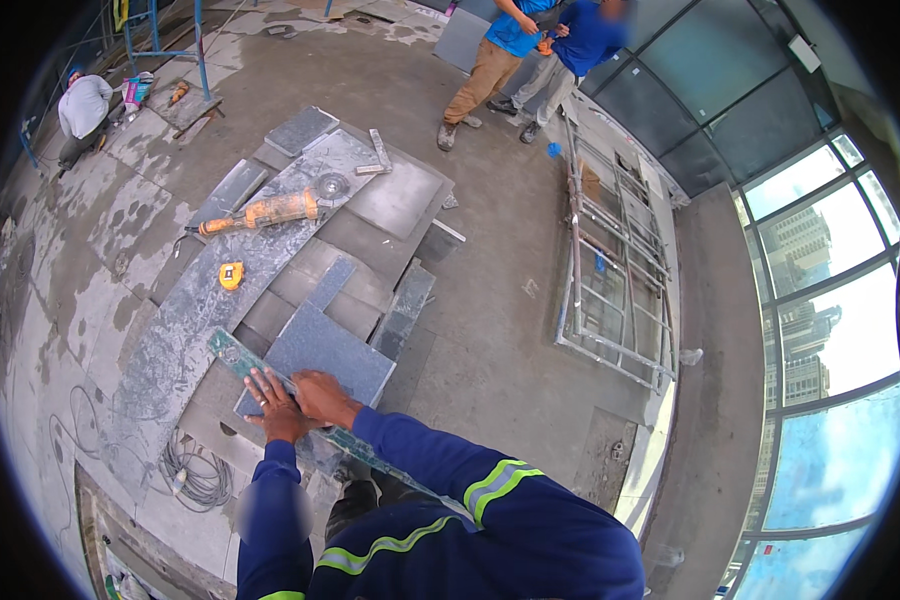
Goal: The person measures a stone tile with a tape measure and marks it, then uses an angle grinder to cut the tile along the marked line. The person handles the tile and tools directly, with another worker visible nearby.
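A long green straightedge (pixel 232 353) lies diagonally across a grey stone tile (pixel 340 350), which rests on a stack of other slabs. My left hand (pixel 276 408) presses on the straightedge and the tile's near edge, with its fingers stretched out and spread. Right beside it, my right hand (pixel 322 397) is closed, its fingers curled against the straightedge. Whatever those fingers may pinch is hidden. Beyond my hands, a yellow tape measure (pixel 231 276) and an orange angle grinder (pixel 270 211) sit on a dusty long slab (pixel 185 330).
A metal square (pixel 374 153) lies near the grinder's disc. Coiled grey cable (pixel 195 480) rests on the floor at left. Scaffold frames (pixel 620 260) lie flat on the right, before tall windows. Two people (pixel 530 45) stand at the back; another person (pixel 85 110) crouches far left.
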Motion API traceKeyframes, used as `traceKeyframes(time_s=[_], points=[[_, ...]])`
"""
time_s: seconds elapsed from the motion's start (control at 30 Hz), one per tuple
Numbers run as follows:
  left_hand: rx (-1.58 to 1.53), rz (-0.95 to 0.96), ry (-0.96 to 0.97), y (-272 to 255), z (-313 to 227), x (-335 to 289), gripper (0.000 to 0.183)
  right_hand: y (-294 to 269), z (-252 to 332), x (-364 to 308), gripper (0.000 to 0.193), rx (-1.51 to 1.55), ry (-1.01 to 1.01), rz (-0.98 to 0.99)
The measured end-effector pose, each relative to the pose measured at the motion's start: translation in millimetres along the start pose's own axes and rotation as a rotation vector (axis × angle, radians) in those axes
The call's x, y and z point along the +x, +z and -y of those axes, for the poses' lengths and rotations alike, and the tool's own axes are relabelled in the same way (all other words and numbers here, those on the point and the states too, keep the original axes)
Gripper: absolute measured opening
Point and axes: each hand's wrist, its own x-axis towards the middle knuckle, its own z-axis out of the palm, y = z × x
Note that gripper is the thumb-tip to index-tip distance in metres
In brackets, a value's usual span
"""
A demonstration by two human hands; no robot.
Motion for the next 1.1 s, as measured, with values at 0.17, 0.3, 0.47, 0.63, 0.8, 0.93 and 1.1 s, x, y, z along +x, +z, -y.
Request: traceKeyframes(time_s=[0.17,0.3,0.47,0.63,0.8,0.93,1.1], points=[[-0.031,-0.078,0.024,9,5,2,0.181,-74,-15,-146,0.026,0.046,0.214,0.226],[-0.009,0.0,0.002,0,6,2,0.182,-73,-69,-242,0.029,-0.087,0.271,0.161],[0.022,-0.044,0.032,5,9,7,0.176,-83,-12,-178,0.023,0.129,0.37,-0.092],[0.017,-0.04,0.017,2,9,4,0.181,-61,-15,-139,0.022,0.03,0.168,-0.139],[0.016,-0.009,0.015,-1,5,3,0.178,-45,-21,-115,0.021,-0.031,0.093,-0.023],[-0.019,-0.006,0.005,1,5,2,0.178,-30,-12,-50,0.021,-0.029,0.044,0.006],[0.009,0.045,0.027,-8,8,0,0.173,1,29,98,0.024,-0.078,0.017,-0.036]])
